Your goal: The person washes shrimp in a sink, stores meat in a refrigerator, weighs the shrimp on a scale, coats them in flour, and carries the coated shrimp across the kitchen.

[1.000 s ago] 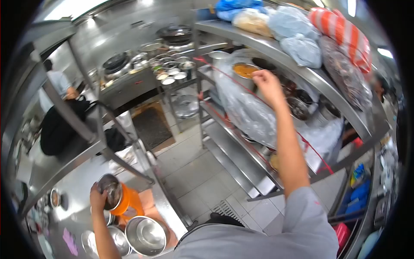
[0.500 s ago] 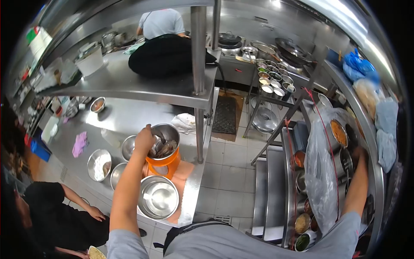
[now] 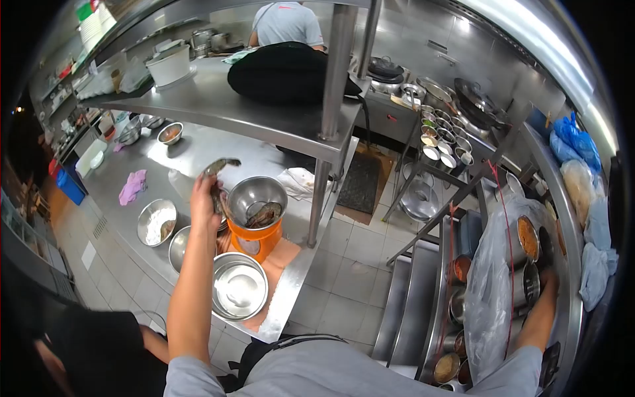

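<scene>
My left hand (image 3: 205, 200) is closed on some shrimp (image 3: 221, 167), raised just left of a steel bowl (image 3: 256, 192). More shrimp (image 3: 263, 216) lie in that bowl, which rests on an orange scale (image 3: 254, 243). In front of the scale is an empty steel bowl (image 3: 240, 286). A bowl with white powder (image 3: 157, 222) stands to the left. At the right, my right hand (image 3: 548, 278) reaches among steel pots on the rack, beside a pot of orange food (image 3: 527, 238); its fingers are hidden.
A steel overhead shelf (image 3: 278, 126) with a black bag (image 3: 284, 73) crosses the upper left. Plastic sheeting (image 3: 489, 284) and red cords hang at the rack. One person in black (image 3: 99, 351) is at the lower left; another in grey (image 3: 288, 25) stands at the back.
My left hand has lifted out of the bowl with shrimp and moved left. The view has swung left since the earliest frame. The person in black has shifted lower.
</scene>
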